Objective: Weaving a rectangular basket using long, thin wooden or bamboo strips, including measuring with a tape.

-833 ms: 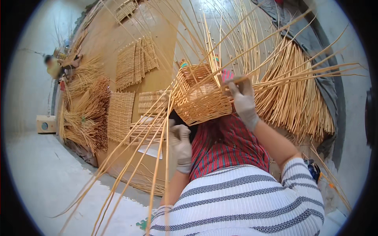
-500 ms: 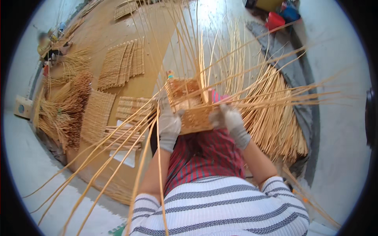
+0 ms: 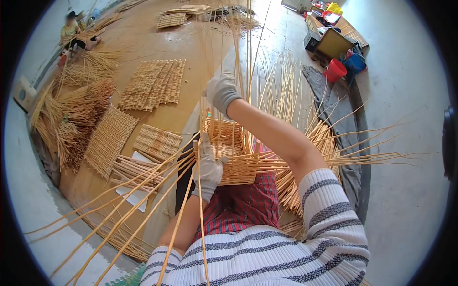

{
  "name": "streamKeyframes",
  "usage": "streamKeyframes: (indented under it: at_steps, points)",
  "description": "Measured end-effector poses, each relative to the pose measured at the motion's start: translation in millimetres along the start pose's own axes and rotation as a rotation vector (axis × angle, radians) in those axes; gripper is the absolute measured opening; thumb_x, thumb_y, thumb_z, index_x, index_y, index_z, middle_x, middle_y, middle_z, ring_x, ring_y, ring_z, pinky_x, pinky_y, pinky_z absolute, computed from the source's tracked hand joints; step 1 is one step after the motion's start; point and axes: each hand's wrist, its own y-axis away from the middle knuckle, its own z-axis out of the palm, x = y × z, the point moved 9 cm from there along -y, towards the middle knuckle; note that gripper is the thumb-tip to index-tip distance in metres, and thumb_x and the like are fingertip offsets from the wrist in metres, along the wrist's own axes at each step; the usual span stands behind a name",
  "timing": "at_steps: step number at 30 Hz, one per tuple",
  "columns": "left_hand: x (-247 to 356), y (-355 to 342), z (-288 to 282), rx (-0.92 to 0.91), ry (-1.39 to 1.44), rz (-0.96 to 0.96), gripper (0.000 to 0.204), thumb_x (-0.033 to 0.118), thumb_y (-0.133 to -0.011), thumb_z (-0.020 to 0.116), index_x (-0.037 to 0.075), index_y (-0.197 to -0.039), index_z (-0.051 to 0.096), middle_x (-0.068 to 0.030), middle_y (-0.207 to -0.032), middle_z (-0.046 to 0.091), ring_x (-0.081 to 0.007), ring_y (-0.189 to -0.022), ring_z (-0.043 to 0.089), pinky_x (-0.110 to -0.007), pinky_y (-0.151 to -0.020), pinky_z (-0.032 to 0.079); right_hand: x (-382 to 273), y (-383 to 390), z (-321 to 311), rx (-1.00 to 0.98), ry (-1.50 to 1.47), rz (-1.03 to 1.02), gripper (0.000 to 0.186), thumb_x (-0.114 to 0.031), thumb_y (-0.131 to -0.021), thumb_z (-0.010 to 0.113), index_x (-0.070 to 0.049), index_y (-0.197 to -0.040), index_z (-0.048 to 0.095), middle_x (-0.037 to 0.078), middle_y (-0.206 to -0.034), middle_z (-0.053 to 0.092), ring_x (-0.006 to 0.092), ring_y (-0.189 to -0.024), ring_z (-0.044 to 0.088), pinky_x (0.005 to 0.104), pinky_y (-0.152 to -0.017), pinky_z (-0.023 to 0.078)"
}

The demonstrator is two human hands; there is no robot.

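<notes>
A square wicker basket [image 3: 236,169] with long loose rods fanning out to both sides and upward sits over my lap, on a red striped cloth [image 3: 245,205]. My left hand [image 3: 208,169], in a pale glove, grips the basket's left side among the rods. My right hand [image 3: 221,92], also gloved, is raised above the far side of the basket with fingers curled by the upright rods [image 3: 248,52]; what lies inside them is hidden. The basket's far left corner carries a small green band.
Woven panels [image 3: 150,83] lie on the left of the floor, beside willow bundles [image 3: 86,100] and short sticks [image 3: 138,171]. A person [image 3: 71,31] sits at the back left. A large pile of rods [image 3: 296,186] lies right, with a red bucket [image 3: 335,70] and bins [image 3: 334,43] behind.
My right hand has moved from the basket's right side up to the upright rods. My left hand rose to grip the left side. The view has tilted to show more of the room.
</notes>
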Motion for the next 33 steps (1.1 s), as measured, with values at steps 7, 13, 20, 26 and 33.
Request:
streamKeyframes:
  at_steps: [7, 13, 20, 26, 33]
  points:
    - [-13, 6, 5, -0.035, 0.024, 0.033, 0.096, 0.029, -0.095, 0.081, 0.000, -0.168, 0.026, -0.0287, -0.165, 0.042, -0.0440, -0.154, 0.040, -0.044, -0.125, 0.036, -5, 31, 52, -0.081, -0.082, -0.103, 0.026, -0.030, -0.100, 0.065, -0.019, -0.119, 0.078, 0.004, -0.092, 0.076, 0.0258, -0.093, 0.072, 0.0450, -0.092, 0.049]
    - [-25, 11, 16, -0.028, 0.119, -0.020, 0.070, 0.027, -0.099, 0.077, -0.002, -0.156, 0.048, -0.0255, -0.145, 0.064, -0.0357, -0.132, 0.064, -0.041, -0.110, 0.049, -31, 168, 24, 0.244, -0.883, -0.006, 0.032, -0.035, -0.104, 0.065, -0.007, -0.118, 0.070, 0.014, -0.091, 0.073, 0.0368, -0.085, 0.071, 0.0425, -0.072, 0.057]
    - [-48, 4, 37, -0.345, 0.417, -0.294, 0.059, 0.032, -0.102, 0.076, -0.002, -0.146, 0.059, -0.0139, -0.116, 0.075, -0.0162, -0.082, 0.073, -0.032, -0.057, 0.060, 28, 287, 162, 0.729, -1.929, 0.984, 0.031, -0.024, -0.110, 0.064, -0.006, -0.135, 0.059, 0.010, -0.104, 0.076, 0.0156, -0.090, 0.074, 0.0280, -0.068, 0.061]
    - [-38, 3, 45, -0.534, 0.562, -0.456, 0.041, 0.023, -0.105, 0.069, 0.000, -0.136, 0.058, -0.0129, -0.092, 0.073, -0.0196, -0.058, 0.072, -0.033, -0.046, 0.055, 47, 263, 133, 0.710, -1.854, 0.770, 0.030, -0.013, -0.110, 0.061, -0.017, -0.137, 0.049, 0.011, -0.098, 0.075, 0.0120, -0.078, 0.071, 0.0222, -0.057, 0.053]
    - [-38, 10, 55, -0.320, 0.778, -0.602, 0.027, 0.027, -0.109, 0.064, 0.000, -0.109, 0.067, -0.0082, -0.091, 0.071, -0.0179, -0.051, 0.068, -0.032, -0.044, 0.055, 40, 92, 39, 0.267, -0.817, 0.400, 0.086, -0.014, -0.103, 0.068, -0.030, -0.172, 0.020, 0.026, -0.163, 0.044, 0.0382, -0.143, 0.055, 0.0444, -0.111, 0.052]
